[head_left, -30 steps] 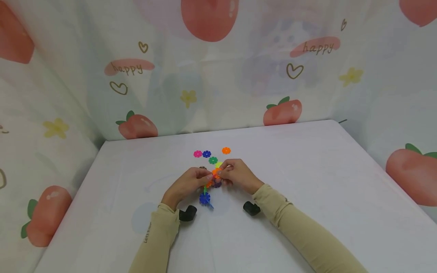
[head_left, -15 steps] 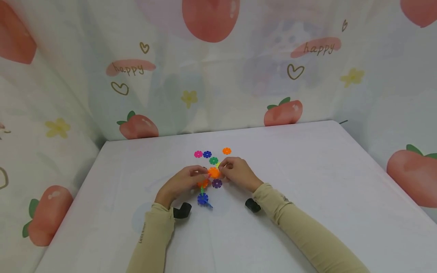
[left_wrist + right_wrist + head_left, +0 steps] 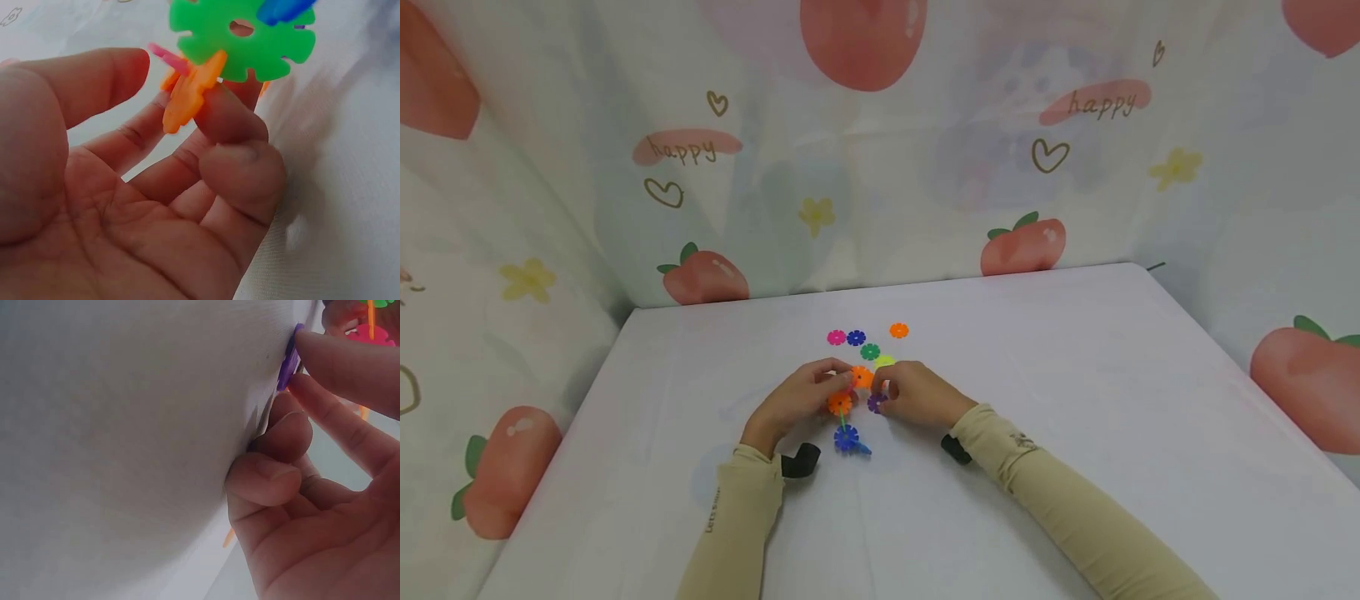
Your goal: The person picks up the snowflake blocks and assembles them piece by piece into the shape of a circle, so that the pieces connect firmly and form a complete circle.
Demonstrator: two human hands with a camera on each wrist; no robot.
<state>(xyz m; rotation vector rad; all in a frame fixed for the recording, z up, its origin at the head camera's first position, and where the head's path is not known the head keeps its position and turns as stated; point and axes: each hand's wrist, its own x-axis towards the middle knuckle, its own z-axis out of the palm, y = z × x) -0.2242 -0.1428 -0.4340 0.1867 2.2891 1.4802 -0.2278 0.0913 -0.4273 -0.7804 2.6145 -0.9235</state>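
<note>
Head view shows a white table (image 3: 1037,517) before a pale backdrop (image 3: 910,192) printed with red fruit, yellow flowers and "happy". Near the table's middle, the left hand (image 3: 805,396) holds a chain of notched discs (image 3: 840,405) among its curled fingers: orange, pink, green and blue, slotted together at angles. The right hand (image 3: 925,396) pinches a purple disc (image 3: 289,359) at the tabletop. Loose bright discs (image 3: 856,337) lie flat beyond both hands.
</note>
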